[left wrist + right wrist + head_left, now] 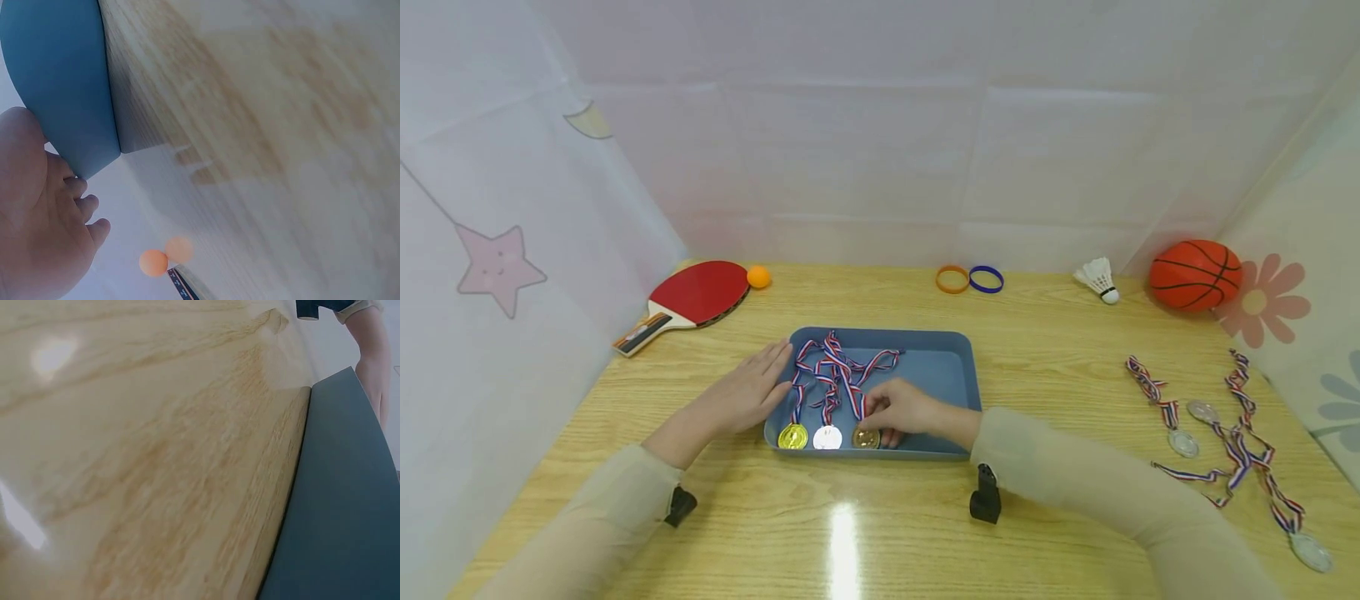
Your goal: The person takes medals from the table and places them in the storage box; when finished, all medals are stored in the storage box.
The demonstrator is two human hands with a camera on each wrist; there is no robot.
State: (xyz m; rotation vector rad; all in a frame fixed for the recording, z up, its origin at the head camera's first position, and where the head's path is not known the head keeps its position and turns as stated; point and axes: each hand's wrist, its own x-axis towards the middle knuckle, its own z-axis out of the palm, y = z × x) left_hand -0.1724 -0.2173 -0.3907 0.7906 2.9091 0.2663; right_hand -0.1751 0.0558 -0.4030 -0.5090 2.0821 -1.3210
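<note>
A blue-grey tray [936, 375] sits mid-table. Along its near wall lie a gold medal [792, 437], a silver medal [827, 437] and a bronze medal [865, 438], their striped ribbons [831, 367] trailing toward the back wall. My right hand [904, 408] reaches inside and pinches the bronze medal near its ribbon end. With straight fingers, my left hand [747, 392] rests against the tray's left side; the left wrist view shows that hand [44, 212] by the outer wall [69, 87]. Only the tray's outside [337, 500] and the table show in the right wrist view, not the right fingers.
On the right lie several more silver medals [1183, 442] with ribbons. A red paddle [703, 292] and orange ball [759, 277] are back left. Orange [952, 290] and blue wristbands [987, 288], a shuttlecock [1099, 279] and a small basketball [1195, 275] line the back.
</note>
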